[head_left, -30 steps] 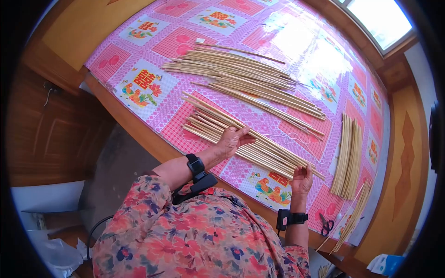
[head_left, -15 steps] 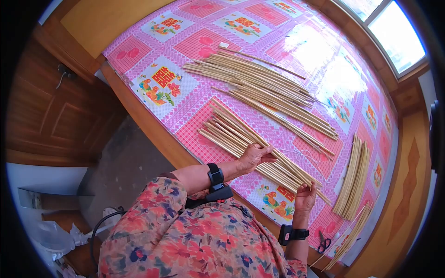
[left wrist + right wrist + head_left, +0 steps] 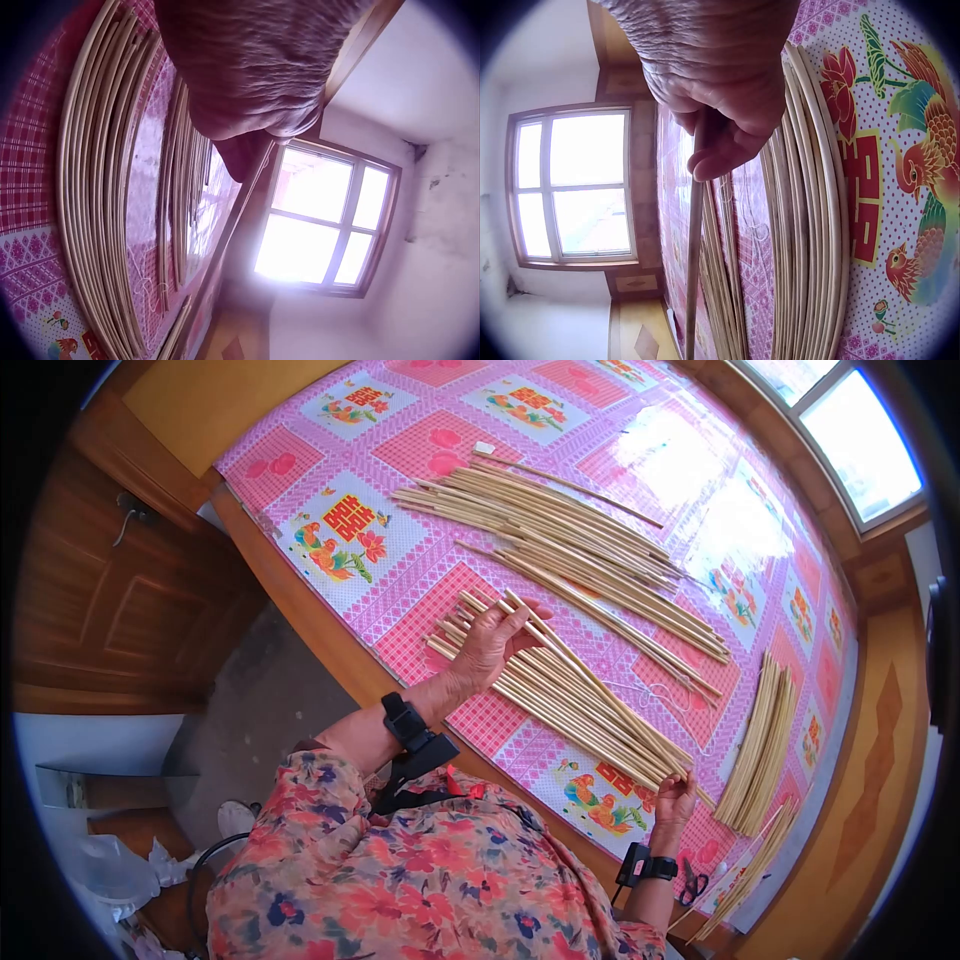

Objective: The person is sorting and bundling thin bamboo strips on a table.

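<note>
In the head view, the left hand grips one or two thin sticks near their far-left end, raised above a loose row of similar sticks. The right hand pinches at the opposite end of the sticks, low on the right. The right wrist view has a single stick between that hand's thumb and fingers. From the left wrist, a stick slants down out of the curled left hand, with the row beside it.
More sticks lie across the patterned tablecloth beyond the hands. Another bundle rests on the right, with scissors and thin sticks near that corner. White string lies between groups. A window is at upper right.
The left hand has slid from mid-length to the left end of the held sticks, lifting that end. The right hand has shifted slightly down and right. The head view has turned somewhat.
</note>
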`<state>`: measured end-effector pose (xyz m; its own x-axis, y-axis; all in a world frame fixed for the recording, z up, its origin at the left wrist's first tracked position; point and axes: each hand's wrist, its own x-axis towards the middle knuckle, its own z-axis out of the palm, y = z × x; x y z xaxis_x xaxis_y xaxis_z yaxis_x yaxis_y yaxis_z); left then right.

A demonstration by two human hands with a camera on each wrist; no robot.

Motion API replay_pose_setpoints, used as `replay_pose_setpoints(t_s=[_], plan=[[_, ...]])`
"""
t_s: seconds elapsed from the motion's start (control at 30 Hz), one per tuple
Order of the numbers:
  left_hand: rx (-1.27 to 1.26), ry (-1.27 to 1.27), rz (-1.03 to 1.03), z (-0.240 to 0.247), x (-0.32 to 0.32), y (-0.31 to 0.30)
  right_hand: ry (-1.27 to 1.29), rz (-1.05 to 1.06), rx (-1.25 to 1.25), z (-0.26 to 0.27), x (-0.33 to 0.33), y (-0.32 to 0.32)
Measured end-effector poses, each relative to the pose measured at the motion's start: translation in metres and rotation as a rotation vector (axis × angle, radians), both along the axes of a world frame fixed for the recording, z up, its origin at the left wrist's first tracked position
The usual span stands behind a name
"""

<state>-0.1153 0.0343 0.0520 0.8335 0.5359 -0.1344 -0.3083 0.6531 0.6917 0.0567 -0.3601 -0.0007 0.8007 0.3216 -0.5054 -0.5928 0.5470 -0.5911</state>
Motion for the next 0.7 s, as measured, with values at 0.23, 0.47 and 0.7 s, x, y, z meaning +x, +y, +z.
replay_pose_setpoints(t_s=[0.23, 0.47, 0.7], plan=[[0.061, -0.045, -0.044, 0.006, 0.001, -0.002, -0.011, -0.002, -0.023, -0.014, 0.013, -0.006], [0.088, -0.003, -0.048, -0.001, 0.002, 0.012, -0.102, -0.055, -0.029, -0.006, 0.015, 0.004], [-0.050, 0.101, 0.068, -0.032, -0.002, 0.046, -0.135, -0.112, -0.154, 0.033, 0.004, 0.056]])
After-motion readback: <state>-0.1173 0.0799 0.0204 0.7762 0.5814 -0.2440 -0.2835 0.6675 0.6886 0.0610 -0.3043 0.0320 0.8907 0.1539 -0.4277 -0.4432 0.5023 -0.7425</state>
